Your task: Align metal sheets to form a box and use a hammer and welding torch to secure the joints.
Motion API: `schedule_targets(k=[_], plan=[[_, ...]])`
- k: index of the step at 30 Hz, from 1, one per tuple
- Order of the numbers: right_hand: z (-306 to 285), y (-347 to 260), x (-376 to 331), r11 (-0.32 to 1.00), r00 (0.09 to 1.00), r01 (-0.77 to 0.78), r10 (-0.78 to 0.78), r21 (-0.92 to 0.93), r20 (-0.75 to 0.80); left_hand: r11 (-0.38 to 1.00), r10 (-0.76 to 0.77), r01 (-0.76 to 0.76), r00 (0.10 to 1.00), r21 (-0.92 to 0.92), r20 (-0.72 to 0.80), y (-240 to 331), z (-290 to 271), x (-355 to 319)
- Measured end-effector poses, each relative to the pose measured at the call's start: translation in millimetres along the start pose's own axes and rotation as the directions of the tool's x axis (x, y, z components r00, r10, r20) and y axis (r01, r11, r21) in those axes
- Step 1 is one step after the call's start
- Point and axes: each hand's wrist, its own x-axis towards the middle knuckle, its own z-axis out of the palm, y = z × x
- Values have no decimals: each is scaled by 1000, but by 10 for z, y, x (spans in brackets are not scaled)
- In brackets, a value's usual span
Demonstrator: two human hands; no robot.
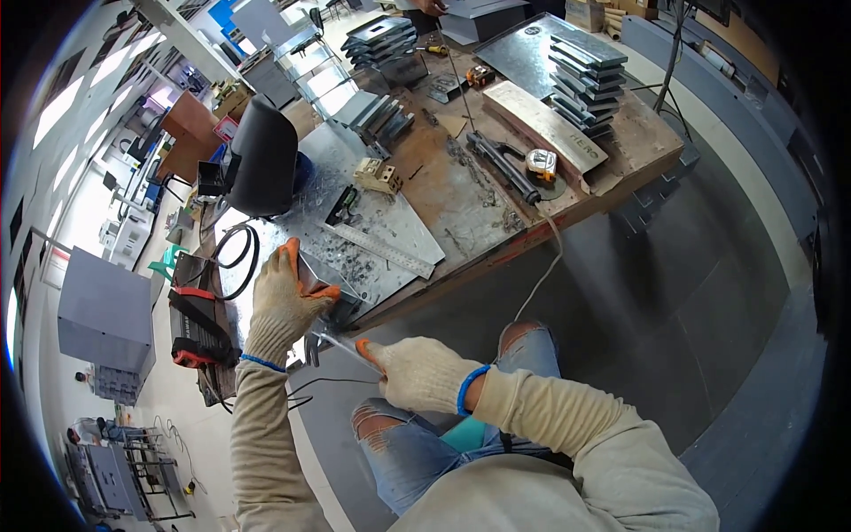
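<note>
My left hand (285,297), in a knitted work glove with orange fingertips, holds a small bent sheet-metal piece (326,277) against the near-left edge of the workbench. Its fingers and thumb are spread along the piece, and part of the metal is hidden behind them. In front of the bench edge, my gloved right hand (425,372) is closed round the handle of a hammer (339,344). The dark hammer head hangs just below and beside the bent piece. A steel ruler (381,250) lies on the metal sheet beyond my left hand.
A welding helmet (264,160) and a red-black power unit (199,328) with cables stand at left. Stacked metal brackets (585,84), a tape measure (541,163), a grey tool with a cord (503,167) and a brass-coloured block (378,176) occupy the bench. Another person's hand (432,7) shows beyond.
</note>
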Motion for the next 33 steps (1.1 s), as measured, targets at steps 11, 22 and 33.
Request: schedule_targets(k=[11,22,33], plan=[[-60,32,69,998,998,23,-26,-54,-65,996,-84,86,994,-14,68,46,-43,24],[71,53,-155,996,996,63,-66,-62,-52,999,27,-26,999,34,-39,-47,22,-36],[113,19,-441,998,996,23,-28,-58,-85,998,-63,64,997,-13,38,5,-25,-6]])
